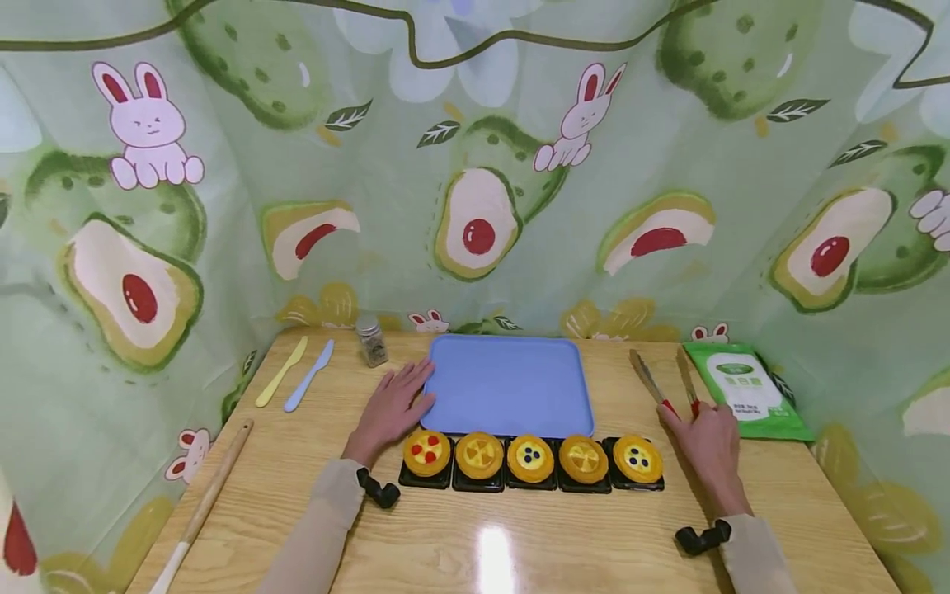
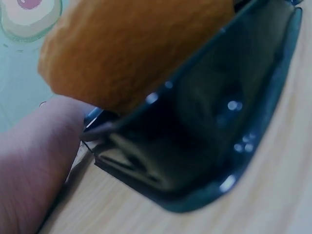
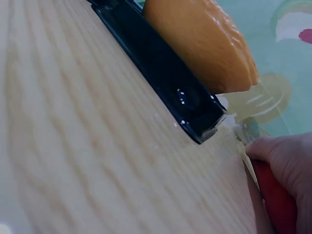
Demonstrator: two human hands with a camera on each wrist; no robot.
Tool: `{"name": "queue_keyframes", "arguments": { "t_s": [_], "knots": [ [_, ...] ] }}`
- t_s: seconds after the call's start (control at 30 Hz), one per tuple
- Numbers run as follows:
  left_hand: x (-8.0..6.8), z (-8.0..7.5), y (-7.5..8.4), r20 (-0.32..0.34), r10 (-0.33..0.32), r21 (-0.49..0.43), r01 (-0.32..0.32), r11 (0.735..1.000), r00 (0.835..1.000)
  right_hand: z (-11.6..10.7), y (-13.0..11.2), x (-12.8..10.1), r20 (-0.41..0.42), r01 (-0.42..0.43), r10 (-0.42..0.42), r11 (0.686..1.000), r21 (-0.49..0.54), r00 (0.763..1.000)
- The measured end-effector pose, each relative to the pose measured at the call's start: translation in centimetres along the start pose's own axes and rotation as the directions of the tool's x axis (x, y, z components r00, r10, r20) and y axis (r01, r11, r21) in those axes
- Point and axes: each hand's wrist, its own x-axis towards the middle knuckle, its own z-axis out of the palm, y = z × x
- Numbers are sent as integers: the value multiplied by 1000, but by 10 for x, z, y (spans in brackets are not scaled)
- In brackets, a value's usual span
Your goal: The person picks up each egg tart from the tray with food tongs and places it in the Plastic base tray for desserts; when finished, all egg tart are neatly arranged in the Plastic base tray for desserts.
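Note:
My left hand [image 1: 393, 404] lies at the left edge of a blue tray [image 1: 512, 388], fingers stretched out and touching its rim. On the right, my right hand [image 1: 705, 441] grips a pair of tongs [image 1: 649, 381] by the red handles [image 3: 274, 200]; the two arms are spread apart and point away from me. Between the hands, a row of egg tarts [image 1: 478, 455] sits in black square holders [image 1: 478, 485] along the tray's near side. Their toppings are red, yellow or dark blue. The left wrist view shows one tart [image 2: 136, 48] close up, hiding most of that hand.
A green and white packet [image 1: 745, 392] lies right of the tongs. At the back left are a yellow knife [image 1: 282, 371], a blue knife [image 1: 310, 375] and a shaker [image 1: 372, 340]. A long wooden-handled tool [image 1: 215, 487] runs along the left edge. A patterned curtain hangs behind.

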Motion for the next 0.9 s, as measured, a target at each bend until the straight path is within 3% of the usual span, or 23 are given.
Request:
{"name": "queue_keyframes", "arguments": {
  "t_s": [0.4, 0.7, 0.9],
  "knots": [
    [6, 1, 1, -24, 12, 12, -12, 1000, 1000, -2, 1, 5, 91, -39, 44, 998, -55, 995],
    [7, -1, 4, -14, 4, 0, -4, 1000, 1000, -8, 0, 6, 70, 22, -20, 999, -35, 997],
    [9, -8, 1, -37, -9, -47, 7, 999, 999, -12, -11, 6, 121, -7, 4, 1000, 20, 993]
  ]
}}
